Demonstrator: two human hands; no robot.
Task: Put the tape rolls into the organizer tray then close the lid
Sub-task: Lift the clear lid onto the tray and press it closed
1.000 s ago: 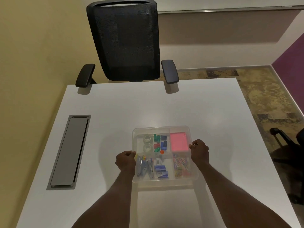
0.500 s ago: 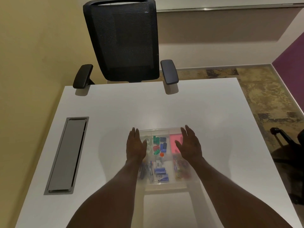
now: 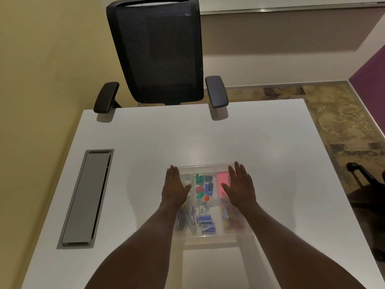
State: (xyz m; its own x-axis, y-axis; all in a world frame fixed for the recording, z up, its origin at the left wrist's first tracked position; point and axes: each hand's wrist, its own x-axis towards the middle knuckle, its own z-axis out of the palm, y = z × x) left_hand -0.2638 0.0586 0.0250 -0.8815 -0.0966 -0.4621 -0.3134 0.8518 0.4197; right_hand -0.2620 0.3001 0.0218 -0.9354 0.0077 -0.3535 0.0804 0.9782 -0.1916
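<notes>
Two hands, left (image 3: 174, 187) and right (image 3: 241, 187), lie flat and open on the tray (image 3: 205, 234) lid, gripping nothing; likely pressing it shut; tape roll (image 3: 187, 180) visible beneath.

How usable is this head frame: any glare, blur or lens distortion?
Head view: dim, warm light; soft glare on the table beyond the organizer tray; both hands, left hand and right hand, slightly soft; wide-angle bending at the table edges.
</notes>
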